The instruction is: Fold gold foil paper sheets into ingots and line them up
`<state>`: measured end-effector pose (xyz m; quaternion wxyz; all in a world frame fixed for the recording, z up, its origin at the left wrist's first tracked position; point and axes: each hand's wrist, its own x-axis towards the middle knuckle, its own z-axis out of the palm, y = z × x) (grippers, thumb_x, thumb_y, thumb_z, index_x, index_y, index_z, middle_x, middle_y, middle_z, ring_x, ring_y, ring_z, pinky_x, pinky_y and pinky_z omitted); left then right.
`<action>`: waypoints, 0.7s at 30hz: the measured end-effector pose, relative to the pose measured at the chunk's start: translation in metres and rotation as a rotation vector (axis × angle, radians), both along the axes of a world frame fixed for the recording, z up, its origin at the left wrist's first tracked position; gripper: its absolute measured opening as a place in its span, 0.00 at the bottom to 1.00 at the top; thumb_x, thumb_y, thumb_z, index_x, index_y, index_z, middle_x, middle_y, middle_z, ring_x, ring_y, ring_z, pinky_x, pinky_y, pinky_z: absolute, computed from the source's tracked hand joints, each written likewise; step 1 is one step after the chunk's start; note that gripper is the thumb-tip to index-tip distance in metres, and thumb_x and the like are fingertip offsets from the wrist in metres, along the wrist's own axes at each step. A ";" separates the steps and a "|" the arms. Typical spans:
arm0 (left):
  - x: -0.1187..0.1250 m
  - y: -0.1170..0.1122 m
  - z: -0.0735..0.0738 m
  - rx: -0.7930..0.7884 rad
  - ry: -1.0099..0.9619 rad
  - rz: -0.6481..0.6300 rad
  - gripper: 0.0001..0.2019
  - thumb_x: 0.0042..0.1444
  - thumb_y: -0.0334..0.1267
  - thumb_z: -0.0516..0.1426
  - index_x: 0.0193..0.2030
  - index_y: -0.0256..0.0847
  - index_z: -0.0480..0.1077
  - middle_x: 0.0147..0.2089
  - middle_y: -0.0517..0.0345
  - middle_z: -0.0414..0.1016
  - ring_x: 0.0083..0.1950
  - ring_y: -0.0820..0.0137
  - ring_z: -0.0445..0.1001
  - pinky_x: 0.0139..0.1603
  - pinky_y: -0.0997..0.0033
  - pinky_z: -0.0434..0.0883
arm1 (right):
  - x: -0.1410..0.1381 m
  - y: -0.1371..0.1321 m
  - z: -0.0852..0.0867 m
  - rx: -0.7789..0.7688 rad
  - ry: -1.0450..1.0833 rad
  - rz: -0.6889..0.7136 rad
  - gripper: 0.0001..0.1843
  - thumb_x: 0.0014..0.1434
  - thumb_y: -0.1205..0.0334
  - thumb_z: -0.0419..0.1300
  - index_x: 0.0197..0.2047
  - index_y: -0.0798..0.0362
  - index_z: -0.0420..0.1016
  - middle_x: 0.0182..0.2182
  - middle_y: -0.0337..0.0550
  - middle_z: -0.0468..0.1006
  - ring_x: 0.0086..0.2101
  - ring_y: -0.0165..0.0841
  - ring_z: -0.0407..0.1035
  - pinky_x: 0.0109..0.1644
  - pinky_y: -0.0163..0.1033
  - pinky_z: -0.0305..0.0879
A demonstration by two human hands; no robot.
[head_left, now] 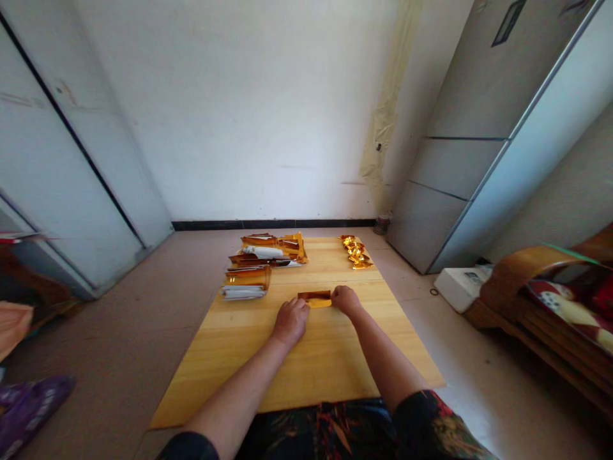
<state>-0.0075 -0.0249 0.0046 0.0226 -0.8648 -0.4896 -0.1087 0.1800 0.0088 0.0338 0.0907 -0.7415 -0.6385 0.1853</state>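
as both hands (291,320) pinch its ends, gold foil strip (315,296), long axis running left-right

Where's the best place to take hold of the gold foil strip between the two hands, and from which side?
Probably at its two short ends, coming in from left and right: the gold foil strip lies low and lengthwise across the wooden tabletop. The left hand is at its left end, the right hand at its right, leaving the middle uncovered.

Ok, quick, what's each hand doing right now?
Left hand: closed, holding the gold foil piece at its left end.
Right hand: closed, at its right end.
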 end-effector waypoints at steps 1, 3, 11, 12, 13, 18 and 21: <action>0.000 0.000 -0.001 0.007 -0.003 -0.002 0.12 0.59 0.29 0.48 0.38 0.40 0.73 0.39 0.52 0.73 0.45 0.63 0.68 0.42 0.65 0.65 | -0.003 -0.001 0.001 -0.004 0.004 -0.016 0.09 0.53 0.63 0.57 0.36 0.53 0.77 0.37 0.47 0.80 0.39 0.35 0.73 0.36 0.31 0.62; 0.000 0.000 0.000 0.018 -0.013 0.001 0.12 0.59 0.29 0.48 0.37 0.40 0.73 0.38 0.52 0.73 0.44 0.63 0.68 0.42 0.65 0.65 | -0.012 -0.003 0.003 -0.013 0.008 -0.063 0.16 0.51 0.55 0.59 0.41 0.54 0.76 0.40 0.50 0.79 0.40 0.38 0.73 0.37 0.34 0.64; 0.008 0.000 0.011 -0.028 -0.074 0.083 0.11 0.55 0.29 0.51 0.33 0.40 0.75 0.38 0.51 0.73 0.45 0.63 0.68 0.43 0.65 0.65 | -0.039 -0.002 0.009 -0.020 -0.076 -0.138 0.37 0.41 0.45 0.66 0.51 0.56 0.70 0.49 0.58 0.70 0.47 0.45 0.70 0.45 0.42 0.66; 0.009 0.000 0.012 -0.028 -0.079 0.093 0.11 0.55 0.30 0.51 0.33 0.40 0.75 0.38 0.50 0.73 0.45 0.63 0.68 0.43 0.65 0.65 | -0.038 -0.001 0.009 -0.028 -0.077 -0.134 0.37 0.41 0.45 0.66 0.51 0.56 0.70 0.49 0.58 0.70 0.47 0.45 0.70 0.46 0.42 0.66; 0.010 0.000 0.012 -0.027 -0.085 0.102 0.11 0.55 0.30 0.51 0.33 0.39 0.75 0.38 0.50 0.73 0.45 0.63 0.68 0.44 0.65 0.65 | -0.037 -0.001 0.009 -0.036 -0.076 -0.132 0.36 0.41 0.46 0.66 0.51 0.57 0.70 0.50 0.58 0.70 0.47 0.45 0.70 0.47 0.42 0.66; 0.009 -0.002 0.010 -0.020 -0.090 0.103 0.12 0.57 0.32 0.49 0.32 0.39 0.75 0.38 0.49 0.72 0.45 0.62 0.67 0.43 0.63 0.64 | -0.021 0.001 0.009 -0.056 -0.073 -0.152 0.32 0.43 0.50 0.65 0.51 0.57 0.70 0.49 0.58 0.71 0.47 0.45 0.70 0.46 0.42 0.66; 0.008 -0.004 0.008 -0.002 -0.081 0.083 0.12 0.58 0.32 0.49 0.33 0.39 0.74 0.39 0.48 0.72 0.46 0.61 0.67 0.43 0.62 0.64 | -0.009 0.002 0.007 -0.070 -0.065 -0.181 0.33 0.42 0.51 0.66 0.50 0.57 0.70 0.49 0.58 0.71 0.47 0.45 0.70 0.45 0.41 0.66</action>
